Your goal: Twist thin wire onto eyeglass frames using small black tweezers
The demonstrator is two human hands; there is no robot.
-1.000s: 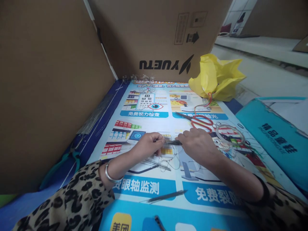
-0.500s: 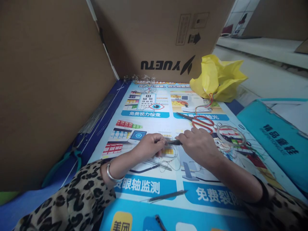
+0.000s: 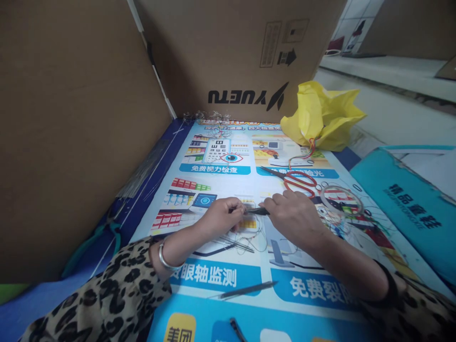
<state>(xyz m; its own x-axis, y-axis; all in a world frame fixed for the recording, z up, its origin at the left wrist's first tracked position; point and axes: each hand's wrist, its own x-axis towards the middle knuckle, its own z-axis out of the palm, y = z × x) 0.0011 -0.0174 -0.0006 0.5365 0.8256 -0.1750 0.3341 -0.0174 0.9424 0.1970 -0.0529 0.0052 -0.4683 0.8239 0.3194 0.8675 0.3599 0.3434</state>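
My left hand [image 3: 226,214] is closed in a pinch above the middle of a printed sheet [image 3: 231,187]. What it pinches is too small to make out. From the right, my right hand [image 3: 297,214] grips a slim dark tool [image 3: 261,211], apparently pliers, with most of the handle hidden in the fist. Its narrow tip reaches the left fingertips. Beneath the hands are thin wire loops [image 3: 261,247] and several thin dark rods [image 3: 240,245]. Just beyond my right hand lie scissors with red handles [image 3: 301,180].
Cardboard walls [image 3: 231,57] stand behind and at left. A crumpled yellow bag [image 3: 320,116], a clear ring-shaped coil [image 3: 342,199] and a teal box [image 3: 409,204] are at right. Teal-handled pliers [image 3: 96,242] lie left. Another bundle of rods [image 3: 249,289] lies in front; tangled wire [image 3: 219,121] sits far back.
Both hands stay almost in place, fingertips meeting at the tool's tip. The right hand and tool have shifted very slightly.
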